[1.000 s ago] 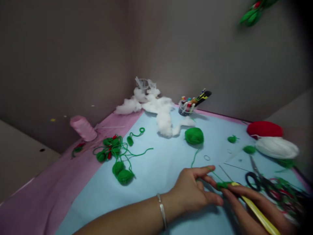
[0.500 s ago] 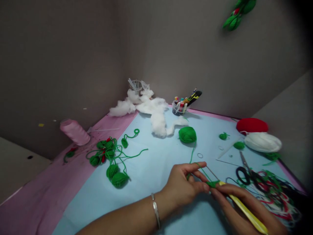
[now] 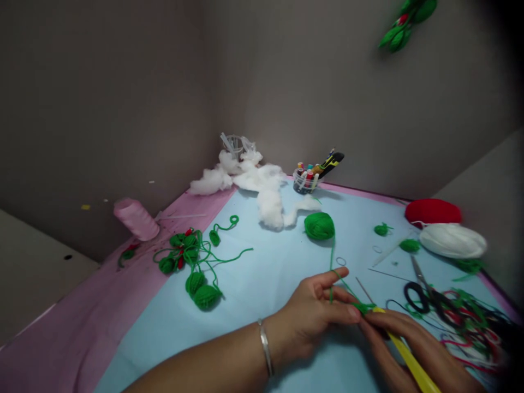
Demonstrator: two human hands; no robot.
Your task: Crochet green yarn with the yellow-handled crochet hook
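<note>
My left hand [image 3: 317, 311] pinches a small green crochet piece [image 3: 363, 308] near the table's front edge, and green yarn runs over its forefinger back to a green yarn ball [image 3: 319, 226]. Close beside it, my right hand [image 3: 413, 346] grips a yellow crochet hook [image 3: 409, 360] whose tip meets the green piece. A silver bangle [image 3: 265, 347] sits on my left wrist. Both hands rest low over the light blue sheet [image 3: 254, 289].
Finished green crochet pieces [image 3: 192, 262] with loose yarn lie at left, a pink thread cone [image 3: 136, 219] behind them. White stuffing [image 3: 262, 185] and a cup of tools [image 3: 309, 179] sit at the back. Red yarn [image 3: 434, 212], white yarn [image 3: 452, 240], black scissors [image 3: 423, 292] and yarn scraps [image 3: 470, 316] crowd the right.
The view shifted slightly. My hands stay together on the green piece, with the yarn over my left forefinger drawn a little tighter.
</note>
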